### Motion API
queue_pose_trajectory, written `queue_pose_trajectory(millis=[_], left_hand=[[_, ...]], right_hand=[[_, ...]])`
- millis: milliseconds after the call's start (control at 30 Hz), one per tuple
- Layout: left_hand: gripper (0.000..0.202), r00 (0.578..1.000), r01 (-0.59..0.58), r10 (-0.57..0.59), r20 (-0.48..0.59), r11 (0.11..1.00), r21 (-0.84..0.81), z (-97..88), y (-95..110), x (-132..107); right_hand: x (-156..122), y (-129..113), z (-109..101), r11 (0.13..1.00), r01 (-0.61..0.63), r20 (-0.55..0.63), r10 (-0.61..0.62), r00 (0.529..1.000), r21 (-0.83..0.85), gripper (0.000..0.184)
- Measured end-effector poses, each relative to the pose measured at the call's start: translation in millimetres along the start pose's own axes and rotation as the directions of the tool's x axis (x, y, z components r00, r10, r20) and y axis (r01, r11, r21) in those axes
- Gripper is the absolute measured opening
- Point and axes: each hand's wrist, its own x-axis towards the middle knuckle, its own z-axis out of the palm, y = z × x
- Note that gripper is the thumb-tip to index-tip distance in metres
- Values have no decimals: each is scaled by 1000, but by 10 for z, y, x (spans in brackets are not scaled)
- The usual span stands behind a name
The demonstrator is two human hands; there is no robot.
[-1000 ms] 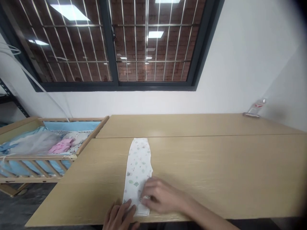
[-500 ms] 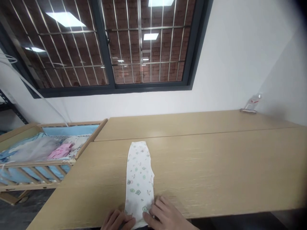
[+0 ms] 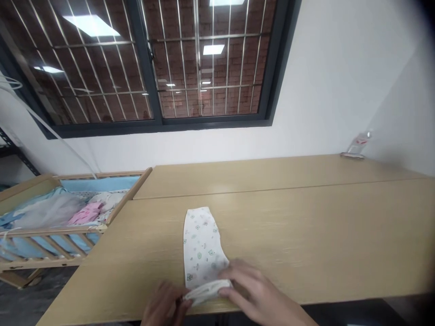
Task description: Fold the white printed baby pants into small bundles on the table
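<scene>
A pair of white baby pants (image 3: 201, 244) with a small green and grey print lies lengthwise on the table, one leg over the other. Its near end is lifted and doubled over into a loose fold. At the left corner of that fold, the fingers of my left hand (image 3: 166, 304) are closed on the cloth, a little blurred. My right hand (image 3: 253, 287) pinches the right side of the fold between thumb and fingers. The far end of the pants rests flat on the wood.
The light wooden table (image 3: 306, 235) has a seam across it and ends at a near edge by my hands. A wooden crib (image 3: 50, 233) with blue lining and bedding stands at the left. A clear plastic bottle (image 3: 359, 143) is in the back right corner, below a barred window (image 3: 207, 63).
My hands have raised the near end of the pants and bent it away from me. My right hand has moved up and right. The far end has slid slightly nearer.
</scene>
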Motion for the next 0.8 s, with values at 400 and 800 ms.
queue_pose_trajectory(millis=[400,800], left_hand=[[28,838,376,-473,274,862,339,390,-798,1525],[47,852,293,-456,256,822,489,748,-435,1165]], right_hand=[[1355,1095,47,990,-143,-215,142,966,8,23],[1524,1817,387,946,-319,-152,308,939,-56,18]])
